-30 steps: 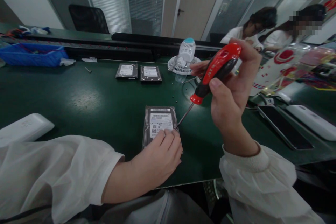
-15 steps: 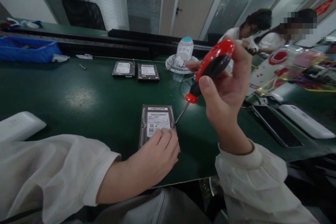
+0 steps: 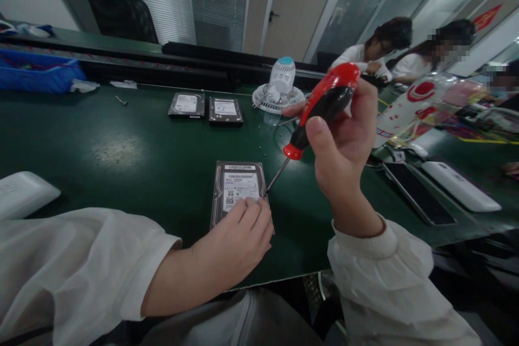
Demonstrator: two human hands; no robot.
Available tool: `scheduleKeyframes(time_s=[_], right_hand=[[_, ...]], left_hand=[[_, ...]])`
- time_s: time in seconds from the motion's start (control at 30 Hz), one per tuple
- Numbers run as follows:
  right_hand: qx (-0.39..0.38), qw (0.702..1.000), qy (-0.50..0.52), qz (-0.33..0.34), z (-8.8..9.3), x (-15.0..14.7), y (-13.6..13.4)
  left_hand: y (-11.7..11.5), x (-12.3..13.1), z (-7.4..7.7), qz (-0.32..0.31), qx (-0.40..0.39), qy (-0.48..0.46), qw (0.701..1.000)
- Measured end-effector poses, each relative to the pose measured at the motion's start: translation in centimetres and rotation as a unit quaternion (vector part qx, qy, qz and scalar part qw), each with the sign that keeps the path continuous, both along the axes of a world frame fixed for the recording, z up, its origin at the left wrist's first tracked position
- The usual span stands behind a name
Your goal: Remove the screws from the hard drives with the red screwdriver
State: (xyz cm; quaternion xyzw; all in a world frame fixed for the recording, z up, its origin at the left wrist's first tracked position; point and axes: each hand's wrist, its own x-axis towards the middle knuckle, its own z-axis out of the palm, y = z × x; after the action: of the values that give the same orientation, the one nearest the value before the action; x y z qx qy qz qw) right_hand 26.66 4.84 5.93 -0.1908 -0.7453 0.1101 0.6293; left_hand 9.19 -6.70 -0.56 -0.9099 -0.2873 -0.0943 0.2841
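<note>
A hard drive (image 3: 237, 185) with a white label lies flat on the green table (image 3: 133, 146) in front of me. My left hand (image 3: 235, 240) rests on its near end, fingers curled and pressed down on the casing. My right hand (image 3: 344, 143) is closed round the red and black handle of a screwdriver (image 3: 320, 111). The shaft slants down to the left, and its tip touches the drive's right edge, just beyond my left fingertips.
Two more hard drives (image 3: 186, 104) (image 3: 225, 110) lie side by side further back, with a small white fan (image 3: 279, 86) to their right. A blue bin (image 3: 36, 73) stands far left. A white device (image 3: 22, 192) lies near left; a tablet (image 3: 417, 192) and white bar (image 3: 460, 186) at right. Two people sit beyond.
The view has drifted, so everything sits a little further left. Both hands keep their grip and the screwdriver tip stays at the drive's right edge.
</note>
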Motion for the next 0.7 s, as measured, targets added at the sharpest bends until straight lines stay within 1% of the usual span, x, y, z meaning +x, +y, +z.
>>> scheduleKeyframes(time_s=[0.1,0.17,0.23,0.33,0.4,0.5,0.63,0.7], right_hand=[[0.037,0.997,0.028,-0.059,0.02,0.25,0.23],[0.055,0.995,0.042,-0.071,0.02,0.32,0.24],[0.043,0.997,0.039,-0.058,-0.07,0.25,0.17],[0.001,1.0,0.01,0.005,-0.32,0.04,0.12],[-0.007,1.0,-0.005,0.029,-0.44,-0.07,0.14],[0.007,1.0,0.0,0.004,-0.43,-0.13,0.16],[0.038,0.997,0.056,-0.046,-0.27,-0.16,0.11],[0.048,0.996,0.06,-0.043,-0.27,-0.17,0.12]], left_hand=[[-0.01,0.0,0.06,0.001,-0.003,0.003,1.0],[-0.02,0.04,0.13,0.0,-0.006,0.007,1.0],[-0.02,0.09,0.2,0.001,-0.008,0.008,1.0],[0.0,0.11,0.23,0.002,-0.007,0.007,1.0],[0.01,0.09,0.18,-0.003,-0.003,0.005,1.0],[0.01,0.05,0.11,-0.004,0.0,0.003,1.0],[0.01,0.08,0.13,0.003,-0.009,0.01,1.0],[0.02,0.1,0.14,0.002,-0.01,0.012,1.0]])
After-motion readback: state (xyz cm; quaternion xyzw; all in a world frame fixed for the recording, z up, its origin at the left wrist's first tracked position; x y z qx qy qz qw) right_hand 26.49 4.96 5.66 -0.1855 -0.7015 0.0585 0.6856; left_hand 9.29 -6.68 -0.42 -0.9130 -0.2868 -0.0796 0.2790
